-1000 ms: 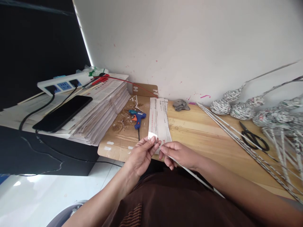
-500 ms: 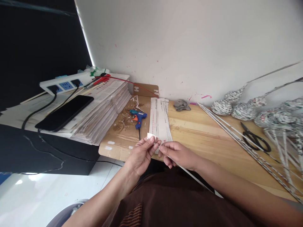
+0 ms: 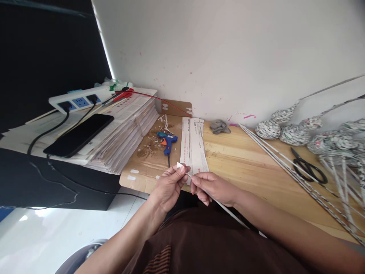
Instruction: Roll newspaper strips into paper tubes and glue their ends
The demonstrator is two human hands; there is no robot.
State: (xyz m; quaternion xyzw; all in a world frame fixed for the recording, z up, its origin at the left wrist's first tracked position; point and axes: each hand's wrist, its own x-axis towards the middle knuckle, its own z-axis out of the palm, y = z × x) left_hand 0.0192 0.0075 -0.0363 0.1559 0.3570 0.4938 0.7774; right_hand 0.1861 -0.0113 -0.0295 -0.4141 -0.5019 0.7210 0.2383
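Observation:
Between the thumb and fingers of my left hand is the flat end of a white paper strip. My right hand pinches the thin rolled paper stick, which runs down to the right across the brown apron. The two hands are close together at the table's front edge. Just beyond them lie flat printed paper strips. A blue glue gun rests on the cardboard to their left.
Stacked paper at the left carries a phone and a power strip. Black scissors, long paper sticks and woven paper pieces lie at the right. A grey cloth is near the wall.
Less of the white paper end shows above my left fingers, and it now looks like a small point. Both hands remain nearly in place, with the paper stick slightly shifted.

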